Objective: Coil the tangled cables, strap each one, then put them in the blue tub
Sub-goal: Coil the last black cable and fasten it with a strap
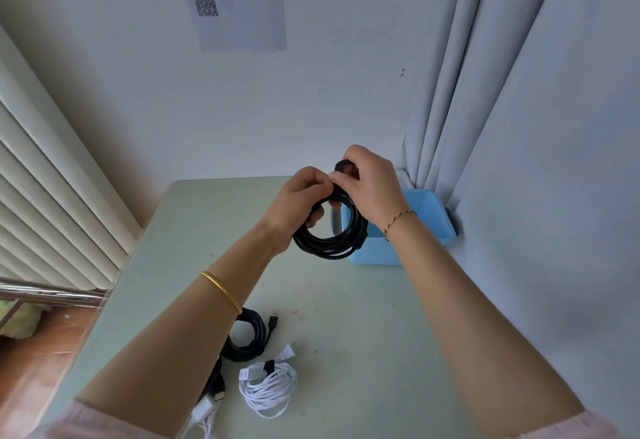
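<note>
I'm strapping: left hand (298, 196) grips the black coil (329, 252), right hand (370, 182) pinches, seemingly, the strap (343, 165). Next — cinch it tight.

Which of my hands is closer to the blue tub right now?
Right. Your right hand holds the black coil right by the blue tub; your left hand holds the coil's other side, farther from the tub.
</note>
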